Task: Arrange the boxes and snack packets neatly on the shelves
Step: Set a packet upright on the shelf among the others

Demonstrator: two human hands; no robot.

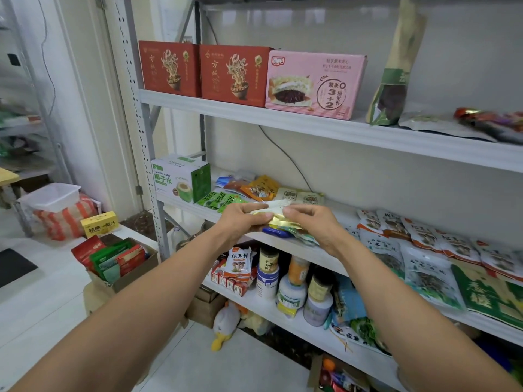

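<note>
Both hands hold a small stack of snack packets (278,219) with a gold one on top, just above the front edge of the middle shelf (283,244). My left hand (243,219) grips the stack's left end and my right hand (314,222) pinches its right end. Behind them lie green packets (219,200) and orange packets (259,189), next to a white-green coconut water box (181,179). On the top shelf (311,128) stand two red boxes (203,72) and a pink box (314,84).
Mushroom packets (424,239) and green bags cover the middle shelf's right part. Jars and bottles (291,281) crowd the lower shelf. A tall brown-green bag (396,89) leans on the top shelf. An open carton of packets (119,264) and a yellow box (99,223) stand at left.
</note>
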